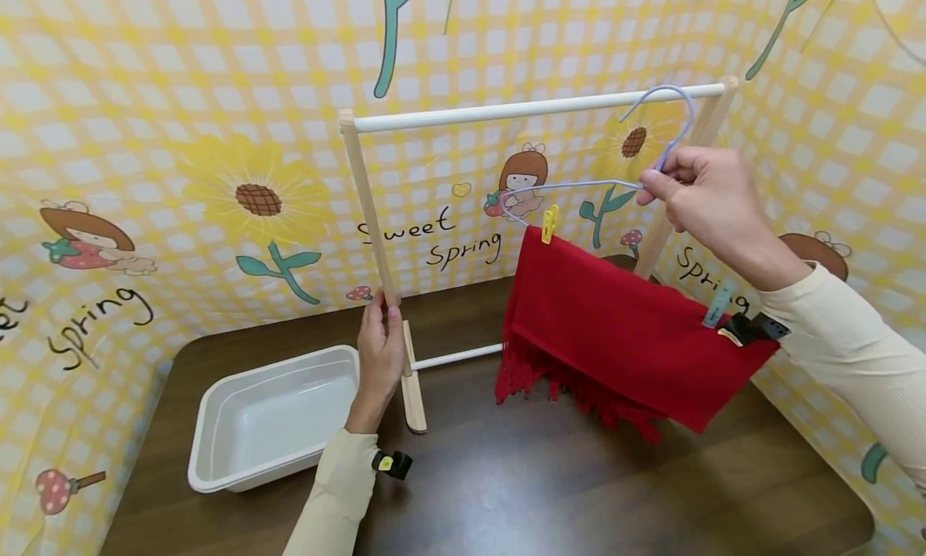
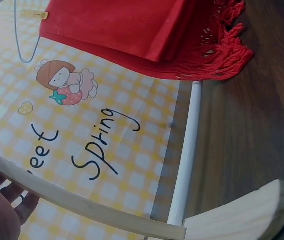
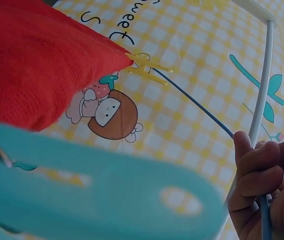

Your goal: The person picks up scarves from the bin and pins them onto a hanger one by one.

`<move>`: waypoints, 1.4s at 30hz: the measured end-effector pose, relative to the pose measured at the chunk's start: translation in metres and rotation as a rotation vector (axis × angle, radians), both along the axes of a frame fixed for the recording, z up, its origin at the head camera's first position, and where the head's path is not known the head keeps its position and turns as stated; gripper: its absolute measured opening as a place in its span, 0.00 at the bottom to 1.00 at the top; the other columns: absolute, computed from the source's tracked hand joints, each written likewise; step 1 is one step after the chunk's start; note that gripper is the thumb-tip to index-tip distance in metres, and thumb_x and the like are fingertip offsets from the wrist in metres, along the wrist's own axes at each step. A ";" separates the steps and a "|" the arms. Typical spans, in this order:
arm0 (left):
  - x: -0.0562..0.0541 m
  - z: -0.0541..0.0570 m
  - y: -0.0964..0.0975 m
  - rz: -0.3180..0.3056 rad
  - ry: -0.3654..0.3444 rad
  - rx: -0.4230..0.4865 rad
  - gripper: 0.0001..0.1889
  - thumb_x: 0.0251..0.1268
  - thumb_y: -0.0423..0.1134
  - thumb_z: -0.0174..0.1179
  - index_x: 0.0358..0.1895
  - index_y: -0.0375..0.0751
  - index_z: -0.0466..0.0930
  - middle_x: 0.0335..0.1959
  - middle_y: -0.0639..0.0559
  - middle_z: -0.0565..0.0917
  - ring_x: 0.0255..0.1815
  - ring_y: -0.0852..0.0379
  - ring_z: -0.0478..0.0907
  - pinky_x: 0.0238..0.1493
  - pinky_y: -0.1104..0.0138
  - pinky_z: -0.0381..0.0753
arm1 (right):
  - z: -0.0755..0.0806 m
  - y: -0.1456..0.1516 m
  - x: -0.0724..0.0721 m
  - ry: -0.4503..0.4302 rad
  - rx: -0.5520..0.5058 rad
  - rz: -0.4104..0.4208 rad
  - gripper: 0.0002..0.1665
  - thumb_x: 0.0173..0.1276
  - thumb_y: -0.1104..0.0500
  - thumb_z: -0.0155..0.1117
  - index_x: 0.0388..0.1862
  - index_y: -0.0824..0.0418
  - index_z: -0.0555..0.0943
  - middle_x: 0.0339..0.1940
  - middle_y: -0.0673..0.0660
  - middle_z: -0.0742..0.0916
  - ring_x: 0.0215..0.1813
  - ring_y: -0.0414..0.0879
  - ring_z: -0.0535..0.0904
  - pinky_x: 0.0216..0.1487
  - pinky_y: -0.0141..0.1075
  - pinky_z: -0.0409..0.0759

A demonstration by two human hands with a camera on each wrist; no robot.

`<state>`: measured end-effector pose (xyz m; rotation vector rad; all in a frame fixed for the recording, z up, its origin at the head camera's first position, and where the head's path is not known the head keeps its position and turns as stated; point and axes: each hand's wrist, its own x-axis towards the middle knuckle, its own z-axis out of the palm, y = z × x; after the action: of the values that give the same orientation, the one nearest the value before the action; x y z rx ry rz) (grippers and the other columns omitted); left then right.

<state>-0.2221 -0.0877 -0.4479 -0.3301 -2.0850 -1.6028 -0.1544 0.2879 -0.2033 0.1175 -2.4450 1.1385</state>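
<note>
In the head view, my right hand (image 1: 709, 190) pinches a thin lilac wire hanger (image 1: 579, 185) just below its hook. The hook rises level with the rack's white top rod (image 1: 506, 114), near its right end. From the hanger hangs a folded red scarf (image 1: 608, 323) with a fringe, tilted down to the right. A yellow clothespin (image 1: 549, 225) clips its left corner, and a teal clothespin (image 1: 716, 308) its right side. My left hand (image 1: 379, 351) holds the left wooden post (image 1: 367, 210) of the rack low down; in the left wrist view, its fingers (image 2: 28, 206) reach behind the post.
A white plastic basin (image 1: 289, 419) stands left of the rack on the dark wooden table (image 1: 492, 492). The rack's lower white rod (image 1: 457, 357) and wooden foot (image 1: 413, 399) sit close to the tabletop. A yellow checked cloth (image 1: 289, 50) surrounds the table's back and sides.
</note>
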 end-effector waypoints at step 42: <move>-0.005 0.010 0.004 0.176 0.095 -0.085 0.09 0.71 0.23 0.55 0.50 0.23 0.79 0.42 0.34 0.87 0.45 0.41 0.86 0.48 0.54 0.85 | 0.003 0.002 -0.012 -0.031 -0.041 0.025 0.15 0.74 0.53 0.63 0.37 0.66 0.82 0.23 0.39 0.89 0.12 0.40 0.68 0.16 0.31 0.62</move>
<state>-0.2271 -0.0840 -0.4380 -0.2397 -2.0521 -1.3739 -0.1668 0.2903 -0.2007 0.1185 -2.4519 1.2091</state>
